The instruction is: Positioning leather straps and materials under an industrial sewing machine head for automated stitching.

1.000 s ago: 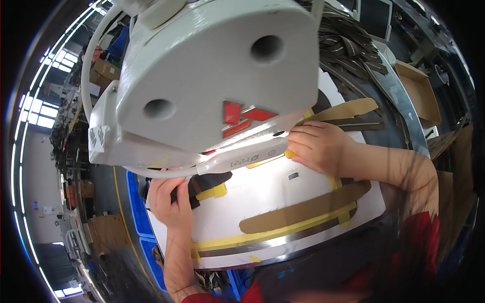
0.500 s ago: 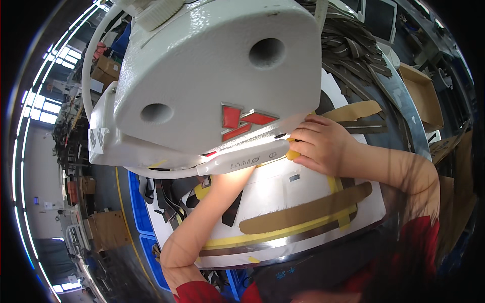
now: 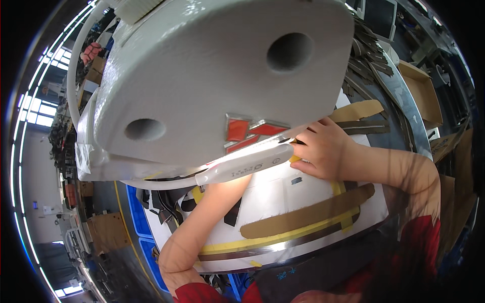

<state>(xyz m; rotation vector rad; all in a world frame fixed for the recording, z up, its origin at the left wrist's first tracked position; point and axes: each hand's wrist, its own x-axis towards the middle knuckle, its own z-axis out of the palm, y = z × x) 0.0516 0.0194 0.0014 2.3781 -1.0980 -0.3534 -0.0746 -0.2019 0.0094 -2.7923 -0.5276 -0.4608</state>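
Observation:
A white machine head [image 3: 212,81], shaped like an industrial sewing machine, with a red emblem, fills the upper middle and hides the work point. My left forearm [image 3: 209,214] reaches under it; the hand itself is hidden behind the head and lamp. My right hand [image 3: 328,151] is at the head's right lower edge, fingers curled, with yellow material [image 3: 294,158] at the fingertips. What they hold is hidden. A slim white lamp [image 3: 247,164] shines just left of those fingers. Behind my right hand, a brown strip [image 3: 356,110] sticks out to the right.
A long brown strip [image 3: 308,212] lies on the white work surface [image 3: 275,192] near its taped front edge. Dark strips [image 3: 371,55] are heaped at the far right, beside an open cardboard box [image 3: 419,93]. Blue bins [image 3: 139,214] stand left, below the table.
The machine head appears larger and lower as my view moves closer. My right hand sits slightly lower and farther right, its fingertips now more covered by the lamp.

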